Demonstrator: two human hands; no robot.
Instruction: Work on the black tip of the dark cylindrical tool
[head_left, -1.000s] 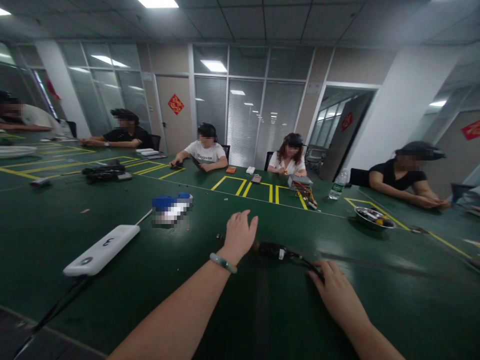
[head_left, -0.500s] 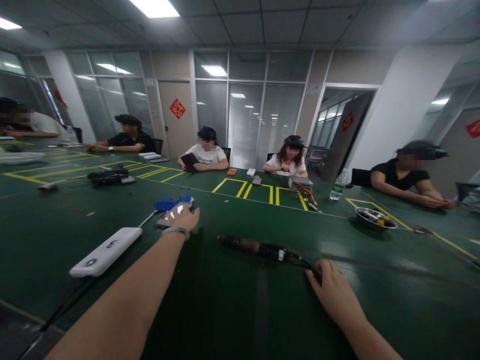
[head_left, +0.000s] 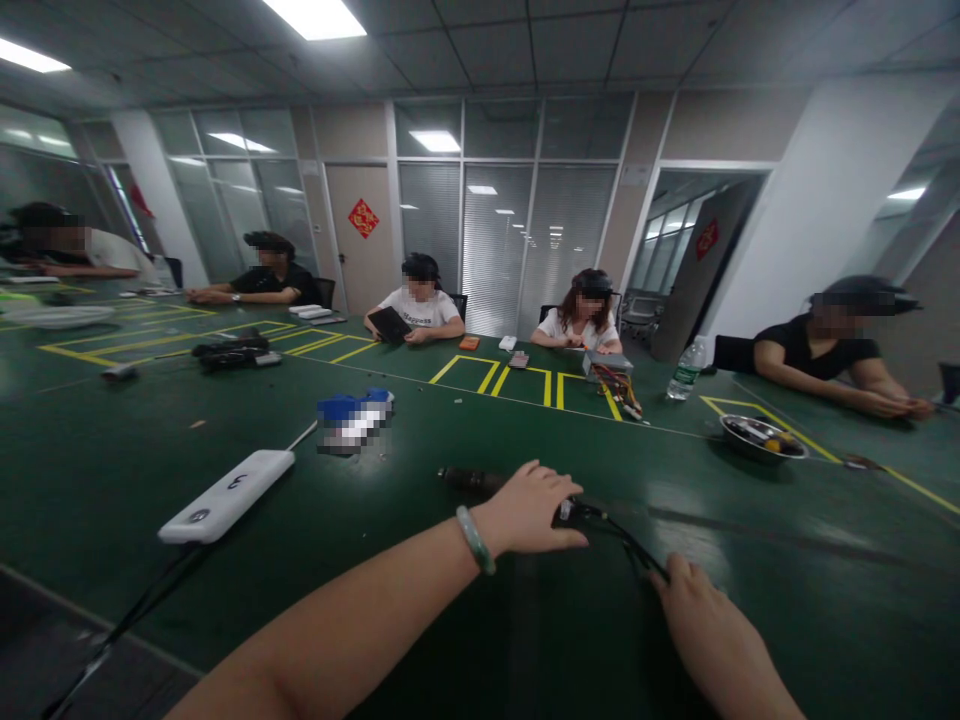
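A dark, rod-shaped tool (head_left: 469,480) with a brownish middle and taped black end lies on the green table; its exact kind is unclear. Over its middle and cable end lies my left hand (head_left: 529,505), fingers stretched out and thumb apart, covering part of it. A green bangle circles that wrist. From the tool's right end run black cables (head_left: 626,538). My right hand (head_left: 705,610) is closed on these cables with thumb and fingers, low on the right. To the left lies a phone-like item (head_left: 356,430), blurred out, beside a blue object (head_left: 345,407).
A white power strip (head_left: 229,497) marked 3 lies at left, its cord going off the near edge. Farther back are black cables (head_left: 232,350), a metal box (head_left: 604,365) with coloured wires, a water bottle (head_left: 686,370) and a metal bowl (head_left: 761,440). Several people sit across the table.
My left hand has left the phone-like item and moved right onto the rod-shaped tool. My right hand stays at the cables. The view has shifted slightly.
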